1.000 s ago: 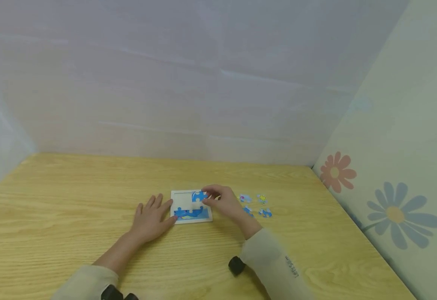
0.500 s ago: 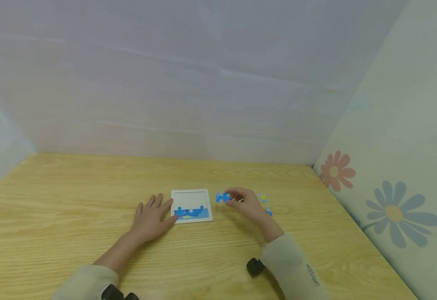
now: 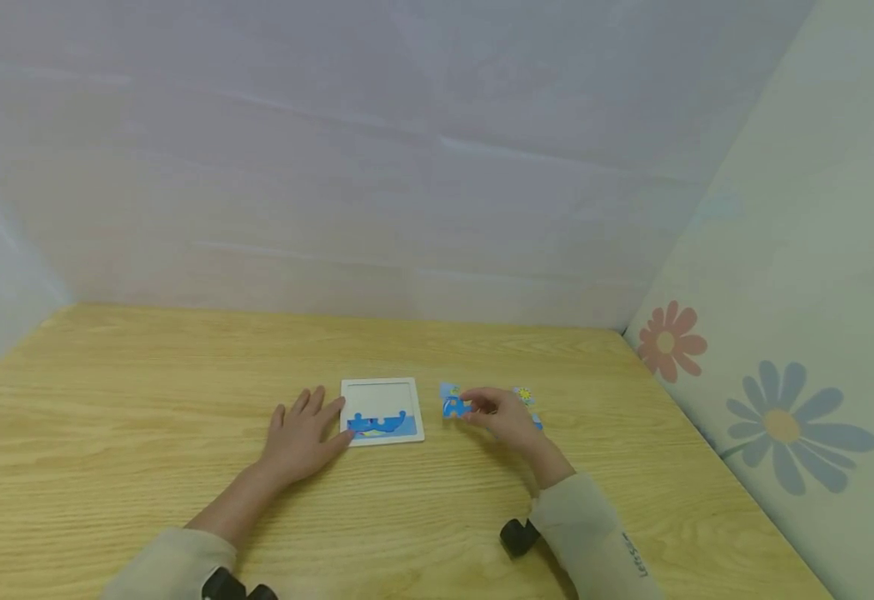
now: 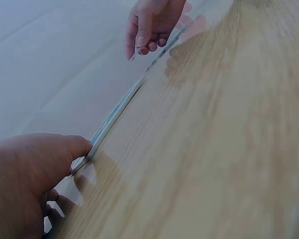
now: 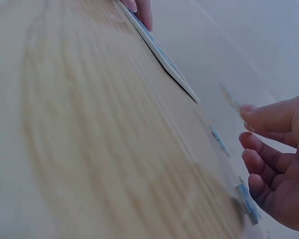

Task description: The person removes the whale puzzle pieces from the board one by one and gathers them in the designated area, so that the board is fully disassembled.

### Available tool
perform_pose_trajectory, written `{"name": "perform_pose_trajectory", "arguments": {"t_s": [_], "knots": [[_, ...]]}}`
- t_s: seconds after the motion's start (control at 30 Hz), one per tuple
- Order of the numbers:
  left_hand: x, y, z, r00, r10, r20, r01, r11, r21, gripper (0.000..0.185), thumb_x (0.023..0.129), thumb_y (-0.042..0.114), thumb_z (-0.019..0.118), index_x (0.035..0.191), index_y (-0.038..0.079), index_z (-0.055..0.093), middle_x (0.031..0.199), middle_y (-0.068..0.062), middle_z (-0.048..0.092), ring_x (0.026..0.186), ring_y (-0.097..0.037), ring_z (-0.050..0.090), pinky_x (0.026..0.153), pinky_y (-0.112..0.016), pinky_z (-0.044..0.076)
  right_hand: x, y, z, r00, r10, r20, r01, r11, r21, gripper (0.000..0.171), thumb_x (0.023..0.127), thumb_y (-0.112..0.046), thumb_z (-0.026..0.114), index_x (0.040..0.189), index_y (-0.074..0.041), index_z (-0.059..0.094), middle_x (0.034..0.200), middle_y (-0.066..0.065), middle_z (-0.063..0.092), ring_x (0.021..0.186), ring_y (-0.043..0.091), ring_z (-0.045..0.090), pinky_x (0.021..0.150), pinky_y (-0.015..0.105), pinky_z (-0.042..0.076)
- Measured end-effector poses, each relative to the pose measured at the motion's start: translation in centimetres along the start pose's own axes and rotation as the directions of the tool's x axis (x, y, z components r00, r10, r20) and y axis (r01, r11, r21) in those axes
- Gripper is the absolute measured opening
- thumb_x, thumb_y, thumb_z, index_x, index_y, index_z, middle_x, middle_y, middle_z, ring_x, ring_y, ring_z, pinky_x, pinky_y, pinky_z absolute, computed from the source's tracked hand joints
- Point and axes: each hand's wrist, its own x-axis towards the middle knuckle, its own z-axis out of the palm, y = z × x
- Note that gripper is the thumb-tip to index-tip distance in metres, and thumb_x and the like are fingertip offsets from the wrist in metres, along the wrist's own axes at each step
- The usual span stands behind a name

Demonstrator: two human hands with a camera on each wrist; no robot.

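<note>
A white puzzle tray (image 3: 382, 388) lies on the wooden table, with blue pieces filling its near row. My left hand (image 3: 303, 435) lies flat beside it, fingertips against the tray's left edge (image 4: 109, 122). My right hand (image 3: 498, 412) is to the right of the tray and pinches a blue puzzle piece (image 3: 451, 402) just above the table. In the right wrist view that piece (image 5: 230, 99) shows edge-on at my fingertips (image 5: 249, 115). Loose pieces (image 3: 524, 395) lie behind my right hand, partly hidden by it.
The wooden table (image 3: 182, 392) stretches wide on the left and at the front. A pale wall closes the back, and a panel with flower prints (image 3: 669, 342) stands along the right. Small loose pieces (image 5: 219, 141) lie on the table near my right hand.
My right hand lifted the blue piece out of the tray's upper part and carried it right, then lowered it toward the table. My left hand and the tray stayed put.
</note>
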Motion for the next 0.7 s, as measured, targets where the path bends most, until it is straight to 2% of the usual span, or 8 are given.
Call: {"name": "perform_pose_trajectory", "arguments": {"t_s": [0.23,0.47,0.7], "knots": [[0.1,-0.1,0.1,1.000,0.001,0.007,-0.001,1.000,-0.007,0.056,0.084,0.036,0.052,0.128,0.003,0.041,0.133,-0.027,0.024,0.122,-0.044,0.016,0.089,-0.062,0.007,0.4,1.7,0.5,0.999,0.042,0.015,-0.043,0.997,0.060,0.026,0.078,0.003,0.059,0.104,0.008,0.056,0.083,0.013,0.052,0.073,0.023,0.048,0.062,0.026,0.042],[0.1,-0.1,0.1,1.000,0.004,0.003,-0.004,1.000,-0.012,0.055,0.084,0.036,0.052,0.127,0.003,0.042,0.132,-0.028,0.025,0.121,-0.044,0.016,0.089,-0.062,0.007,1.2,4.5,1.0,0.999,0.040,-0.012,-0.040,0.999,-0.016,0.025,0.077,-0.004,0.064,0.101,0.001,0.060,0.080,0.004,0.052,0.069,0.016,0.047,0.060,0.024,0.042],[0.1,-0.3,0.4,1.000,0.006,0.001,-0.006,1.000,-0.012,0.056,0.084,0.036,0.052,0.127,0.003,0.042,0.132,-0.028,0.025,0.121,-0.044,0.016,0.089,-0.062,0.007,1.4,4.5,1.5,0.999,0.037,-0.037,-0.041,0.994,-0.099,0.026,0.076,-0.006,0.065,0.101,-0.001,0.061,0.076,0.002,0.051,0.067,0.015,0.046,0.060,0.027,0.041]]}}
